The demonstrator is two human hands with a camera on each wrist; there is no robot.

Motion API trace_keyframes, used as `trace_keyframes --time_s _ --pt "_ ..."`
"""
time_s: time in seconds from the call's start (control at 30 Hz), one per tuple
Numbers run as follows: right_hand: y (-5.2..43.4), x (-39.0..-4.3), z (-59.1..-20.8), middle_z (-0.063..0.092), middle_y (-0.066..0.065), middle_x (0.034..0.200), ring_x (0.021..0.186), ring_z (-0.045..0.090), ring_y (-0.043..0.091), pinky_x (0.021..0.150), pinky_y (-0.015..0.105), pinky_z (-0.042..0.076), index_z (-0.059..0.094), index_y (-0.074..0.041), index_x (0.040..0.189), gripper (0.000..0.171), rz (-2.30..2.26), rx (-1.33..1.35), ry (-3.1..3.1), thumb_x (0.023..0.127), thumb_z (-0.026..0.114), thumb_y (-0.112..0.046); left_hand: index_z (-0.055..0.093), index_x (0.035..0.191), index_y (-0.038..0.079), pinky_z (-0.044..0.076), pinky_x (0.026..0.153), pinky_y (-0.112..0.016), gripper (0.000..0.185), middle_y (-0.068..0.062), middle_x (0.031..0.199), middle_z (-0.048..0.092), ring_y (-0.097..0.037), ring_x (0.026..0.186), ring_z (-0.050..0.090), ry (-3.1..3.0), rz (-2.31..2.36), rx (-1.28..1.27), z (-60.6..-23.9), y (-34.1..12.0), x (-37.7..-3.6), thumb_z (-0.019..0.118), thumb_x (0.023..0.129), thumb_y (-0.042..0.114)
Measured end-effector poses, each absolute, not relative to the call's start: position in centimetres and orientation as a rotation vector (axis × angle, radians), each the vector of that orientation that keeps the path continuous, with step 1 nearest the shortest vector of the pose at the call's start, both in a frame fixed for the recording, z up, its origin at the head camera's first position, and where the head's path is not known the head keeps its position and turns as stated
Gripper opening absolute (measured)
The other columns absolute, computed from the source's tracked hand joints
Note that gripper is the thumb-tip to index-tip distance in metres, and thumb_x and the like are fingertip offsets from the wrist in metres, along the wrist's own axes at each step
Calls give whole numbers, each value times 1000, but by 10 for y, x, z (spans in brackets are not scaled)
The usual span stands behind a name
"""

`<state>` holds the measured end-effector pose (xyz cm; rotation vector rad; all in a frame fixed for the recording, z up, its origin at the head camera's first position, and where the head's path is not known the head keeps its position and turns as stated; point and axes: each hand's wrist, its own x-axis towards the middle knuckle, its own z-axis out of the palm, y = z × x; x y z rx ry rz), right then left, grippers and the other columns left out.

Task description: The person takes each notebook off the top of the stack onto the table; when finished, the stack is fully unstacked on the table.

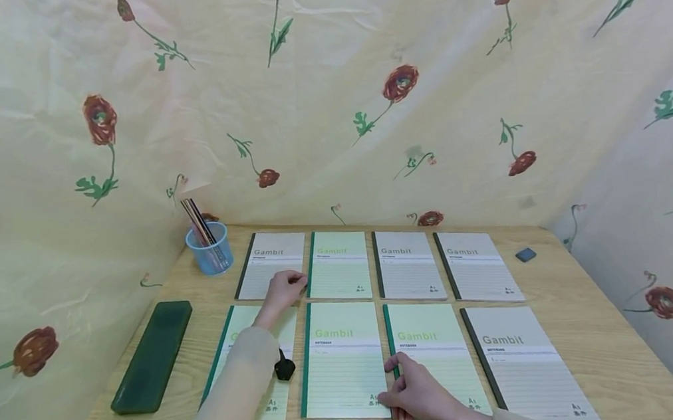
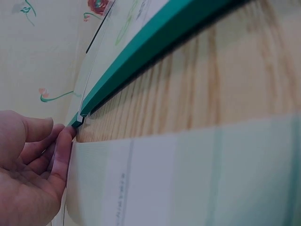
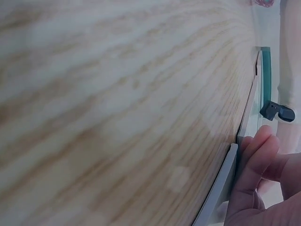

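Notebooks marked "Gambit" lie in two rows. My left hand (image 1: 286,289) reaches the back row, its fingertips at the lower corner of a green notebook (image 1: 341,266), beside a grey notebook (image 1: 275,259). In the left wrist view the thumb stands apart from the fingers (image 2: 60,160), which touch the end of a green spine (image 2: 136,61). My right hand (image 1: 415,390) bridges two front-row notebooks: its thumb lies at the edge of one green notebook (image 1: 341,369), its fingers along the spine side of another green notebook (image 1: 428,332). The right wrist view shows bent fingers (image 3: 256,165) against notebook edges.
My left forearm crosses a front-left green notebook (image 1: 277,398). Farther left are a dark green case (image 1: 153,359) and a blue pen cup (image 1: 211,254) with pencils. Grey notebooks (image 1: 410,263) and a small dark blue block (image 1: 525,255) lie to the right. A flowered curtain (image 1: 327,104) hangs behind.
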<state>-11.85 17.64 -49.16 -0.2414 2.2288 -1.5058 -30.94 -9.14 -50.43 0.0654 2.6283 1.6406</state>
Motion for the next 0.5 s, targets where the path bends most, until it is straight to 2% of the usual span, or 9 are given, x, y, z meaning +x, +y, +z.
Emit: trace_keyframes --time_s 0.3,0.5 --pt "181 -132 -481 65 8 63 43 55 11 43 22 46 43 6 121 46 -1564 -188 2257 92 72 -13 68 115 -1 51 87 -41 21 -13 110 68 -26 100 61 2653 1621 79 -503 -90 -307 58 100 12" --pt "192 -159 -463 64 10 67 49 57 16 47 28 50 45 6 125 47 -1562 -85 2411 92 71 -14 69 110 -1 51 77 -36 18 -10 99 67 -23 90 60 2728 1665 105 -502 -88 -307 60 99 10"
